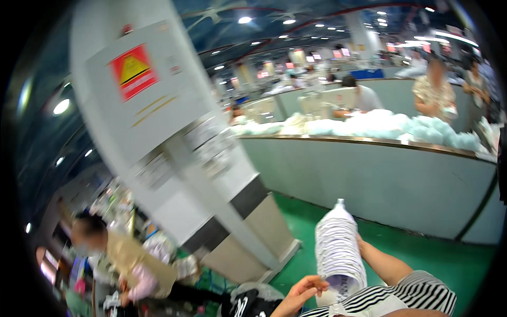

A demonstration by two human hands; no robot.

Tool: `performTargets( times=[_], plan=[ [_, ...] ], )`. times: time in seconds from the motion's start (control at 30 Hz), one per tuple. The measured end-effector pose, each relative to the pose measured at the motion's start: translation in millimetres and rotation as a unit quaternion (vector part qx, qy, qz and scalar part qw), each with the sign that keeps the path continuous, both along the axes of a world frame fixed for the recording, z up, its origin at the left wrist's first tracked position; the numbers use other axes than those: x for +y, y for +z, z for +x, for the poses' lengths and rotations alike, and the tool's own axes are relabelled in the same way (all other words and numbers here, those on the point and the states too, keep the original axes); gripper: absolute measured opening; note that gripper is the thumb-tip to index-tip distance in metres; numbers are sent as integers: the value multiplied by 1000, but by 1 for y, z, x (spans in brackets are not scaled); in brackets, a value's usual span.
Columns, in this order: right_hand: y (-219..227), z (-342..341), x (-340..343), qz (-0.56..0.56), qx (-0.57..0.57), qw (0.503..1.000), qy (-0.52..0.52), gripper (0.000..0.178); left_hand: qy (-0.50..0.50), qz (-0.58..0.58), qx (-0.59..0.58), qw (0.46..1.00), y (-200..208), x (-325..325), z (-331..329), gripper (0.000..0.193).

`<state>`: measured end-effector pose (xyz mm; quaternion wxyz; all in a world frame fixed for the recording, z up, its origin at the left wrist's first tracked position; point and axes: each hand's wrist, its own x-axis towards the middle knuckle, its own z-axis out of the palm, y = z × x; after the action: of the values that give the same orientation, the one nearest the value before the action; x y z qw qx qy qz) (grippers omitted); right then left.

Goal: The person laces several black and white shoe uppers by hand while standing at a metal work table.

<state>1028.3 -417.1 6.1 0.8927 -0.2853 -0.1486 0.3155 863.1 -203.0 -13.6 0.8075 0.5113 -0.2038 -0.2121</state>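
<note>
Head view, from the left: a co-worker (142,264) in a pale yellow vest leans over crowded goods, then a broad white column (171,203) slants upward. Right of its foot, a black printed bundle (245,305) sits near the left hand (306,289), whose loosely parted, bent fingers hold nothing that shows. Just beside it is the open near end of a stack (338,245) of nested white pieces, held above the green floor (296,208). The right hand (360,242) is mostly behind the stack; it probably bears the weight, but I cannot tell how its fingers close. Carrying seems the step in hand; the next move calls for keeping the nest aligned. Room for moving lies between column and counter (364,171), whose near top edge carries fluffy bundles (377,124), pale blue toward its right end.
</note>
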Motion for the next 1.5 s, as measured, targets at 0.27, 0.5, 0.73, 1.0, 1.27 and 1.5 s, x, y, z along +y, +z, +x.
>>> performTargets(
  times=[0.27, 0.5, 0.73, 1.0, 1.27, 1.5],
  plan=[
    [-13, 197, -56, 25, 17, 998, -57, 92, -354, -67, -497, 790, 156, -221, 242, 32],
    [-20, 393, -35, 3, 23, 999, 45, 92, -250, -132, -583, 762, 160, -278, 420, 31],
    [-24, 568, 33, -9, 29, 984, 176, 91, -157, 62, -536, 827, 111, -204, 579, 44],
    [-39, 756, 154, -14, 23, 972, 235, 91, 74, -6, -590, 804, 123, -132, 761, 37],
    [-22, 929, 272, -51, 20, 965, 256, 90, -69, -6, -626, 776, 133, -13, 949, 45],
    [-56, 1078, 407, -53, 41, 943, 325, 90, -69, -59, -485, 870, 100, 114, 1119, 78]
  ],
)
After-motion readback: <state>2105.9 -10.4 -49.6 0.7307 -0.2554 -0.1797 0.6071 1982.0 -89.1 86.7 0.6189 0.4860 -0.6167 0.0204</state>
